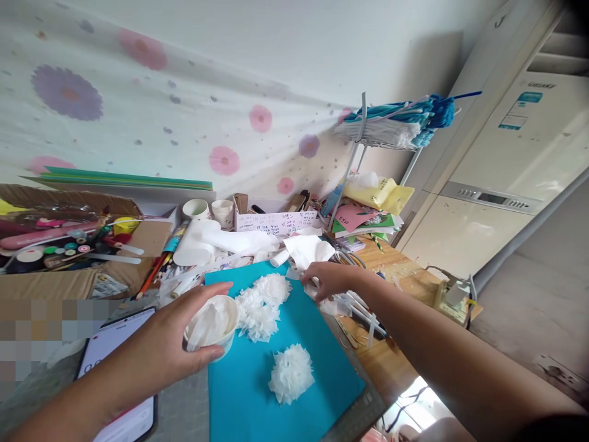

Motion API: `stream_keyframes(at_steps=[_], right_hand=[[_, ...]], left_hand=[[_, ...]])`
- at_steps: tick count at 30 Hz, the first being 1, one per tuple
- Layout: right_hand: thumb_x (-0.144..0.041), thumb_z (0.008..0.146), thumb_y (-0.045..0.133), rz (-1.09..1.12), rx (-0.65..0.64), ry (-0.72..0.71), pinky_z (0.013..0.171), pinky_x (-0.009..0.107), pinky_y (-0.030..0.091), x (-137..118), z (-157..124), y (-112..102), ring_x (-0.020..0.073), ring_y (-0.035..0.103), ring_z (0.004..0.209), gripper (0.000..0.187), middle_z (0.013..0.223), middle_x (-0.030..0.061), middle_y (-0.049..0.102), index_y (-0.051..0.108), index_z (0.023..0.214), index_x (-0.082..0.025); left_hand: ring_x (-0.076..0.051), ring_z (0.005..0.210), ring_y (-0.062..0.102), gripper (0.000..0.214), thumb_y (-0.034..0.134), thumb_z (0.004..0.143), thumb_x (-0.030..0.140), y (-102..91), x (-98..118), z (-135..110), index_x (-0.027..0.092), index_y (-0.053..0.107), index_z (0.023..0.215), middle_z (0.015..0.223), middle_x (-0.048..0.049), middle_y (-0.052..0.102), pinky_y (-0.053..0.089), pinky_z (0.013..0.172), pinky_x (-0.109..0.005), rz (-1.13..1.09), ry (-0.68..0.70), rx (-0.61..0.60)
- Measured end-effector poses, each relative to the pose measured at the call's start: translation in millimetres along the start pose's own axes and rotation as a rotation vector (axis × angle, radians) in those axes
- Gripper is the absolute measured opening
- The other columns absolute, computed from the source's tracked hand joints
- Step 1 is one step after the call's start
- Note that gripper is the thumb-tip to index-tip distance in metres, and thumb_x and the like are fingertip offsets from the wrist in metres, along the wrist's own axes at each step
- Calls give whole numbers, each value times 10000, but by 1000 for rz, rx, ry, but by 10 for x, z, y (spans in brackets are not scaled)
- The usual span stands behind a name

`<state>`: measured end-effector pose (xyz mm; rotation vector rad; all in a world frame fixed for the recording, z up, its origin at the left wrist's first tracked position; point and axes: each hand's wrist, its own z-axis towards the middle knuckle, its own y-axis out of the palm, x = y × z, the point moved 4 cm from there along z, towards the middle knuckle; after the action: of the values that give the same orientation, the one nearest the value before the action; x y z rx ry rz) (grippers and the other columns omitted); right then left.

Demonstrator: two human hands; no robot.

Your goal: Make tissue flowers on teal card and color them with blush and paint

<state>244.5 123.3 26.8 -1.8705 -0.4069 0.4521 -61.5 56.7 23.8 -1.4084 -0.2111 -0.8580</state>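
Note:
My left hand [184,334] is closed around a white paper cup [225,344], thumb and fingers on opposite sides. Crumpled white tissue [209,322] fills the cup's mouth. Beside it lies a blue sheet [248,399] with white ruffled paper puffs: a cluster [260,307] near the cup and a single puff [291,373] lower right. My right hand [329,279] reaches to the sheet's upper right edge, fingers curled down among white paper scraps [327,306]. What its fingertips pinch, if anything, is hidden. A white tissue piece [309,250] lies just behind this hand.
A phone [133,417] lies under my left forearm. A cardboard box [151,245] of markers and brushes stands left. Behind the sheet are a tissue roll [193,244], two paper cups [223,213] and a handwritten white box [276,222]. A rack [361,132] holds blue and white pipe cleaners.

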Motion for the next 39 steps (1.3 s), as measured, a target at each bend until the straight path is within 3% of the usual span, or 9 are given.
stream_keyframes(at_steps=[7, 14, 20, 26, 31, 35, 39], right_hand=[[-324, 940, 607, -45, -30, 77, 831, 413, 556, -69, 30, 156, 208, 651, 963, 268, 1127, 75, 651, 623, 1141, -148], [-328, 952, 589, -15, 87, 106, 844, 421, 557, -50, 287, -53, 220, 644, 999, 319, 1197, 86, 627, 588, 1227, -166], [-325, 954, 585, -59, 132, 169, 870, 430, 547, -104, 529, -48, 223, 632, 1032, 298, 1227, 93, 615, 598, 1211, -175], [-329, 948, 593, -70, 86, 119, 857, 421, 549, 71, 56, -142, 224, 637, 1015, 278, 1195, 82, 631, 620, 1167, -161], [-313, 941, 607, -60, -44, 29, 838, 409, 555, -28, -372, 69, 204, 651, 973, 251, 1137, 76, 653, 630, 1131, -150], [-312, 940, 609, -97, -41, 60, 879, 437, 539, -178, -410, 274, 220, 637, 1026, 256, 1171, 83, 642, 628, 1139, -153], [-324, 949, 594, -109, -5, 162, 854, 418, 549, -81, -415, 212, 209, 647, 987, 254, 1150, 78, 649, 629, 1137, -157]], left_hand=[[-357, 1346, 460, 671, 669, 712, 413, 1, 2, -3, 320, 515, 1359, 1478, -51, 516, 394, 1066, -454, -2, 23, 1], [-362, 1362, 437, 652, 644, 732, 423, 10, -14, -9, 345, 505, 1365, 1473, -44, 522, 404, 1052, -494, 16, 10, 3], [-354, 1348, 456, 697, 661, 702, 385, 1, -8, 2, 302, 504, 1377, 1471, -73, 523, 412, 1051, -455, 25, 34, 2], [-359, 1368, 432, 686, 660, 714, 393, 17, -41, 15, 314, 497, 1375, 1474, -56, 521, 374, 1082, -482, 0, 25, -14], [-368, 1343, 463, 701, 668, 696, 362, 32, -40, 23, 302, 506, 1376, 1461, -57, 537, 378, 1078, -485, 1, 51, -10], [-357, 1348, 461, 675, 663, 691, 365, 33, -43, 32, 316, 527, 1350, 1454, -29, 546, 388, 1076, -469, -8, 53, 2], [-362, 1340, 468, 681, 648, 703, 374, 34, -38, 40, 280, 514, 1364, 1465, -54, 531, 360, 1092, -487, -19, 66, -6]])
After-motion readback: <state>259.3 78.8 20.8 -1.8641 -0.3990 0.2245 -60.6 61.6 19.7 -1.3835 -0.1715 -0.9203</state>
